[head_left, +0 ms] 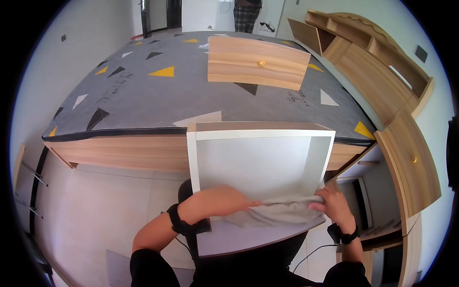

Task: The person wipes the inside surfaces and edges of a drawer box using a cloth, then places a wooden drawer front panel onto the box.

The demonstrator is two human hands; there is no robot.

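Note:
A white-lined drawer [253, 158] stands tilted up in front of my body, its far edge by the side of the bed. Across its lower part lies a bunched greyish-white cloth [282, 210]. My left hand [234, 201] grips the cloth's left end, with most of its fingers hidden. At the other end, my right hand [332, 204] pinches the cloth between thumb and fingers near the drawer's right side. Below the cloth, a pale panel with a dark curved edge [258, 237] slopes towards me.
A grey mattress [158, 100] with coloured triangles covers the bed ahead. On it rests a wooden drawer front [258, 62] with a yellow knob. To the right are a wooden headboard unit [373, 67] and an open cabinet with a wooden door [411, 162]. Another person [247, 14] stands at the back.

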